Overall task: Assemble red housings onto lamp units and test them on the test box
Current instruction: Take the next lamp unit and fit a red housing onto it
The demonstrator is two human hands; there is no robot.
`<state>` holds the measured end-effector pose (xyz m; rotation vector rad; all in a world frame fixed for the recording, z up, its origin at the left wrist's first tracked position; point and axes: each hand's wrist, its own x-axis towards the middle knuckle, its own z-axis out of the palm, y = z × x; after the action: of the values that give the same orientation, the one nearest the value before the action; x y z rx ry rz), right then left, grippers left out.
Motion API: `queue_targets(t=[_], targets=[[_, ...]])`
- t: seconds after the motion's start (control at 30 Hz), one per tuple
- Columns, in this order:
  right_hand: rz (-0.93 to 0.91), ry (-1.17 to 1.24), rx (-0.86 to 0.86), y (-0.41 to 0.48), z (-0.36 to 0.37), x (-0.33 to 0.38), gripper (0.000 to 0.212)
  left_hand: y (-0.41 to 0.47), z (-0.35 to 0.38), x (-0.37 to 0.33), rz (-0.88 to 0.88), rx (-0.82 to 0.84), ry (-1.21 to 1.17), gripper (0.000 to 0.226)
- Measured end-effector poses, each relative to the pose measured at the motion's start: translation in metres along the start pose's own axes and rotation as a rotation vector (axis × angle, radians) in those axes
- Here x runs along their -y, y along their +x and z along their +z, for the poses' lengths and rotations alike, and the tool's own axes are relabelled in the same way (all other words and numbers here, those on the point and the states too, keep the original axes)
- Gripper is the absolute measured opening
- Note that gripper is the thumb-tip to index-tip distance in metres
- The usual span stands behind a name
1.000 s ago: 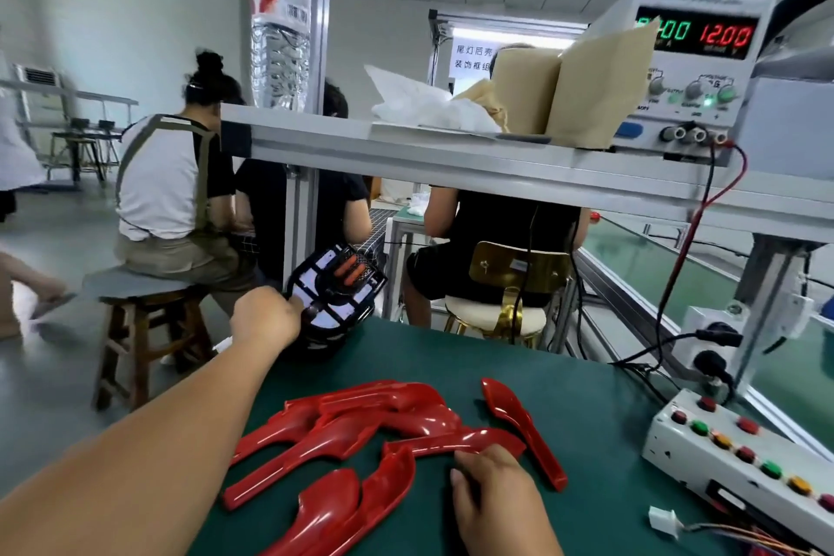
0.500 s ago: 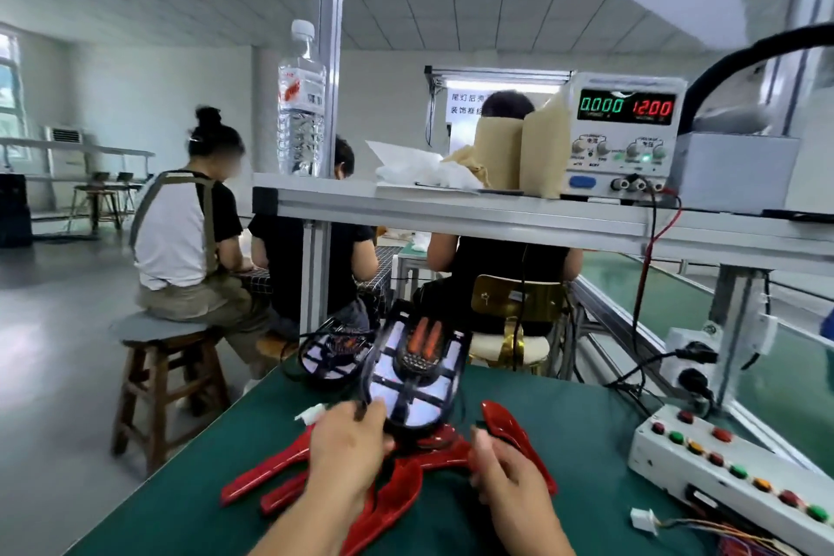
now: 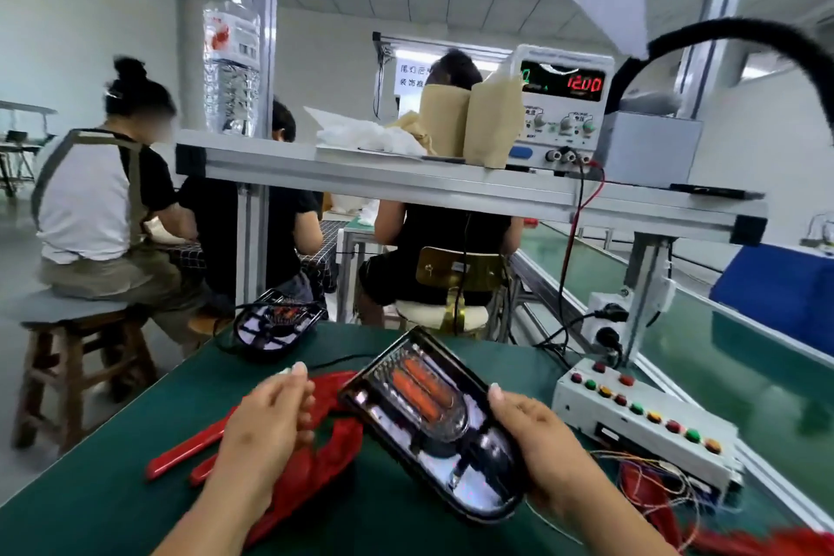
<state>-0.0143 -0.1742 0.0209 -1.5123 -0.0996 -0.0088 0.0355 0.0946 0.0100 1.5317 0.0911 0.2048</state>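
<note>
Low in the centre of the frame, the right hand (image 3: 537,447) grips a lamp unit (image 3: 433,424) by its right edge. The thumb lies along the rim and the unit is tilted face up above the green table (image 3: 90,488). Its orange inner lenses are bare and no red shell sits on it.

Just left of it, the left hand (image 3: 266,424) hangs over the heap of red housings (image 3: 325,460), fingers loosely curled and thumb raised. I cannot tell whether it has hold of one or only touches the pile. The housings lie loose and overlapping on the table.

At lower right a tangle of wires (image 3: 645,479) runs to the test box (image 3: 641,415) with its row of coloured buttons. I see nothing plugged from the held unit into it.

Further back, at the table's far edge left of centre, a second lamp unit (image 3: 275,325) lies with a black cable beside it, also without a housing as far as I can see.

Above, on the shelf (image 3: 406,181), the power supply (image 3: 564,104) reads 12.00 and a water bottle (image 3: 231,54) stands at upper left. Other people (image 3: 90,194) sit beyond with their backs turned.

I'd judge this unit is at the very start: fitting a housing and testing both remain.
</note>
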Motion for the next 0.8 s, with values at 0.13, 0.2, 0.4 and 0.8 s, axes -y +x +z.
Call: queue_targets(t=[0.13,0.2,0.4,0.8], targets=[[0.074,-0.379,0.178,-0.014,0.0,-0.011,0.082,-0.007,0.01,0.003,-0.018,0.4,0.081,0.041],[0.091,-0.441,0.198,-0.013,0.001,-0.015,0.085,-0.016,0.015,0.004,0.043,0.524,0.273,0.027],[0.048,-0.685,-0.045,0.016,-0.001,0.0,0.047,-0.025,0.028,0.005,0.296,0.442,0.635,0.025],[0.135,-1.31,-0.326,0.081,-0.015,-0.023,0.022,-0.014,0.03,0.019,0.349,0.146,0.392,0.022]])
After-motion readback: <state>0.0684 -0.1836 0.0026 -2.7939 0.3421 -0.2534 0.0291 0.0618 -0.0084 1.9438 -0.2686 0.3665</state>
